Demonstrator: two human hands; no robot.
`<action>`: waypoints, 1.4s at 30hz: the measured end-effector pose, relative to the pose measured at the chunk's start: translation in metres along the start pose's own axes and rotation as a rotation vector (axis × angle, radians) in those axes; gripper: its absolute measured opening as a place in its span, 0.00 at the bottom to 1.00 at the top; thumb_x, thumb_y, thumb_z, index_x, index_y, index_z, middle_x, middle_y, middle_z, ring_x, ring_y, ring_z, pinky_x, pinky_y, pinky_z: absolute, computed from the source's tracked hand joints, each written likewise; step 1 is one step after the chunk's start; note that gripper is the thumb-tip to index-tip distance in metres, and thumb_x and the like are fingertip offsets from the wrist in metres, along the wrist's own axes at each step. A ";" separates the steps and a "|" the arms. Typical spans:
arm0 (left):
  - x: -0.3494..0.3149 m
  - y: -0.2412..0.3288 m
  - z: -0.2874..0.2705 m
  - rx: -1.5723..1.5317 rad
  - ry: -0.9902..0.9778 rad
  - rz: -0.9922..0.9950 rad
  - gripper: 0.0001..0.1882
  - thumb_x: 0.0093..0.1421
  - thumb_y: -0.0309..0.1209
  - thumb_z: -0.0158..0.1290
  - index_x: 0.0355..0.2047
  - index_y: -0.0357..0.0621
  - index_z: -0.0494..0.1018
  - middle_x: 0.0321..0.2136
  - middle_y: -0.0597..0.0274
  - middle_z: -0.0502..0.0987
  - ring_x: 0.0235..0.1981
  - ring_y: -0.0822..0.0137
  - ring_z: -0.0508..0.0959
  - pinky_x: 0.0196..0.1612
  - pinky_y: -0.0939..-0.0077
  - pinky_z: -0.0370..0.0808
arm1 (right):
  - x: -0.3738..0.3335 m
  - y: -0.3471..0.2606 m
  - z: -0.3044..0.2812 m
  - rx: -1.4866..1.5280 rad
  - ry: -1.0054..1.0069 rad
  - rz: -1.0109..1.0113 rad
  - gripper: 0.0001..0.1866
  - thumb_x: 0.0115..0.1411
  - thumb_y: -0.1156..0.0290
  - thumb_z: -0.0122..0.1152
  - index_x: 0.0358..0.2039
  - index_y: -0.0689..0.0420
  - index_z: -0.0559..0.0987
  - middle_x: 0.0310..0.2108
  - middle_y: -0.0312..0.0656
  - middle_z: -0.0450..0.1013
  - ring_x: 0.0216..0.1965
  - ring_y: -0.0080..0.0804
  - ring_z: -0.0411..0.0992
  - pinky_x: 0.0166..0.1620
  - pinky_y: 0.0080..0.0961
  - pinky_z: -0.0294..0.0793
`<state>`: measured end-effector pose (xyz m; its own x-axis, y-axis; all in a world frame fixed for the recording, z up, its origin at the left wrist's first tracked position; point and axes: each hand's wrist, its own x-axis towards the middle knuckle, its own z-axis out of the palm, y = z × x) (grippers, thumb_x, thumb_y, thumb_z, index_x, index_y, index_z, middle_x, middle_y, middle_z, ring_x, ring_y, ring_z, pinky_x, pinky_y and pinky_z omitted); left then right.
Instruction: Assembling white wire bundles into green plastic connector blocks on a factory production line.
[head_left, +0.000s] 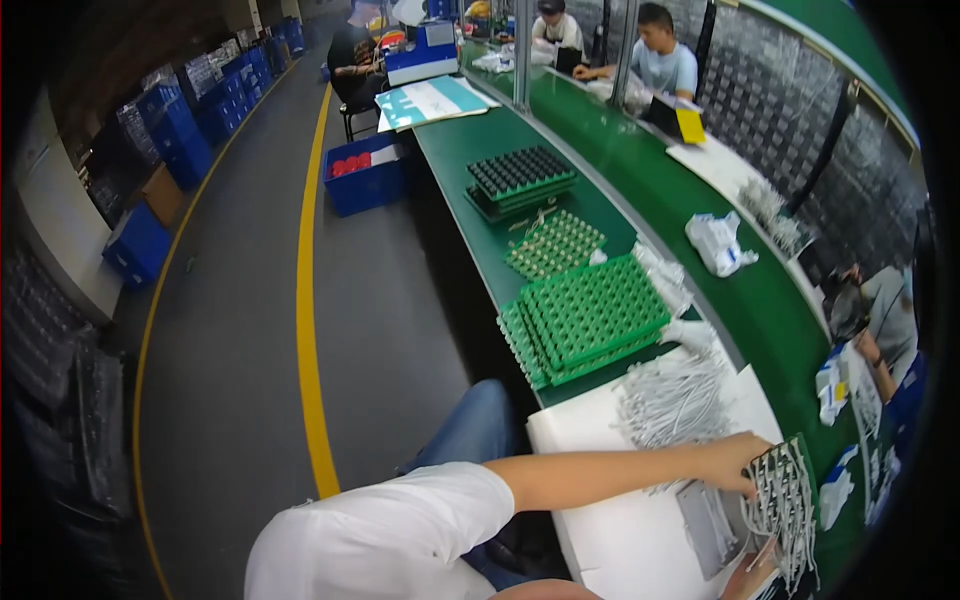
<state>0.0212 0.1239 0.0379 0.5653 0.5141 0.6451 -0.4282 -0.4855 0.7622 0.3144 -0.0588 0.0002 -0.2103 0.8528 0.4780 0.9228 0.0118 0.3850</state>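
The left hand (pixel 735 462) is closing on the near upper end of a dark green perforated rack (pixel 797 452) full of pale cables (pixel 780 500), its fingers curling partly out of sight. The right hand (pixel 764 560) is reaching in by the lower end, among the hanging cable tails; whether it is gripping cannot be told. The rack is sitting at the right edge of the white board (pixel 625 540), seemingly tilted, beside the grey flat tray (pixel 708 525).

The step in hand looks like steadying the loaded rack and handling its cables; the next move would call for a firm hold on it and keeping the tails untangled.

Loose white cables (pixel 675 400) are crowding the board's far edge, and stacked green perforated trays (pixel 595 310) are filling the green worktop (pixel 455 150) beyond. The board's near left corner is offering bare room, while the right edge is leaving little before the green conveyor (pixel 640 170).
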 end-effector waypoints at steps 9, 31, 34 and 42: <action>0.006 -0.003 0.015 -0.013 0.019 -0.139 0.17 0.65 0.37 0.50 0.44 0.33 0.69 0.36 0.45 0.77 0.36 0.59 0.77 0.43 0.66 0.73 | 0.009 -0.009 -0.011 0.143 -0.017 0.092 0.36 0.56 0.61 0.62 0.64 0.57 0.63 0.60 0.57 0.63 0.60 0.57 0.61 0.63 0.49 0.57; 0.001 -0.008 0.028 -0.035 0.141 -0.187 0.20 0.67 0.41 0.47 0.47 0.33 0.66 0.39 0.41 0.75 0.41 0.49 0.75 0.46 0.61 0.70 | 0.001 -0.031 0.020 -0.263 -0.022 0.307 0.23 0.63 0.72 0.50 0.59 0.56 0.69 0.58 0.50 0.67 0.58 0.53 0.65 0.61 0.54 0.56; 0.003 -0.019 0.033 -0.002 0.226 -0.071 0.20 0.67 0.40 0.47 0.45 0.33 0.67 0.38 0.42 0.75 0.39 0.49 0.75 0.44 0.61 0.71 | 0.016 -0.036 0.023 0.404 0.136 0.648 0.19 0.66 0.72 0.48 0.56 0.60 0.71 0.55 0.53 0.69 0.58 0.50 0.65 0.61 0.48 0.59; 0.009 -0.022 0.037 -0.052 0.262 -0.114 0.19 0.66 0.37 0.48 0.49 0.33 0.65 0.39 0.42 0.75 0.39 0.54 0.75 0.42 0.63 0.73 | 0.053 -0.049 -0.012 1.143 0.408 0.871 0.15 0.65 0.74 0.53 0.51 0.63 0.74 0.51 0.53 0.71 0.52 0.43 0.70 0.57 0.37 0.66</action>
<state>0.0615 0.1131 0.0245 0.4138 0.7316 0.5418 -0.4118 -0.3804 0.8281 0.2541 -0.0205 0.0164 0.6294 0.6086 0.4832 0.5097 0.1460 -0.8479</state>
